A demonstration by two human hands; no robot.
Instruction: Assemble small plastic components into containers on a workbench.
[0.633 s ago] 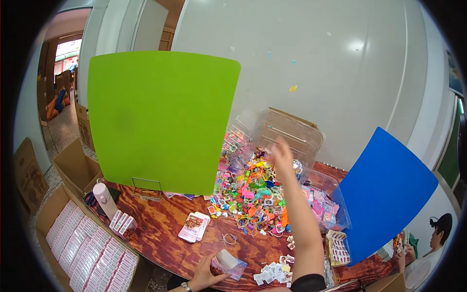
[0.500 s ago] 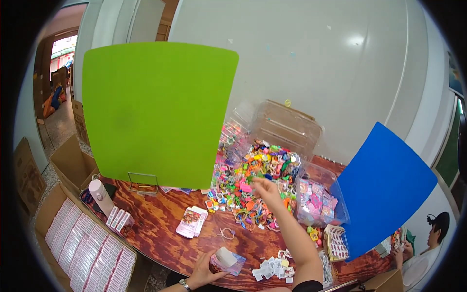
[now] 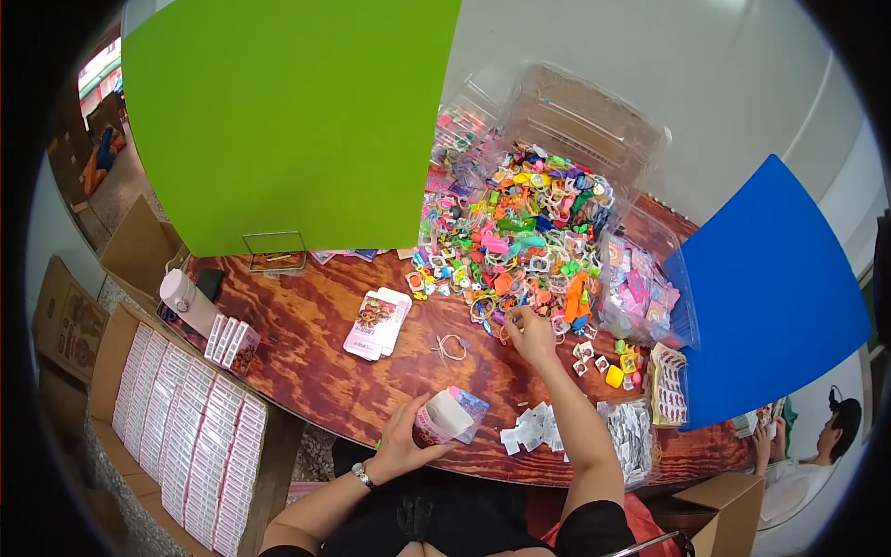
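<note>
My left hand point(image 3: 401, 444) is wrapped round a small printed carton point(image 3: 467, 405), whose white inside and raised flap show at the top. At the near edge of a heap of small colourful plastic trinkets point(image 3: 520, 243), my right hand point(image 3: 533, 338) has its fingertips pinched together. What lies between those fingertips is too small to make out. A pale cord loop point(image 3: 452, 347) lies on the table between the carton and a stack of flattened pink-and-white cartons point(image 3: 378, 323). Small white packets point(image 3: 533, 429) are spread beside my right forearm.
A green panel point(image 3: 288, 130) and a blue panel point(image 3: 770, 306) flank the heap. Clear bins point(image 3: 640, 288) hold more pieces. At left are a pink bottle point(image 3: 186, 299), filled cartons point(image 3: 232, 345) and a big packed box point(image 3: 186, 436). Another person point(image 3: 817, 455) works at far right.
My right hand has come back from over the heap to its near edge. The left hand still holds the carton. The view has tilted downward.
</note>
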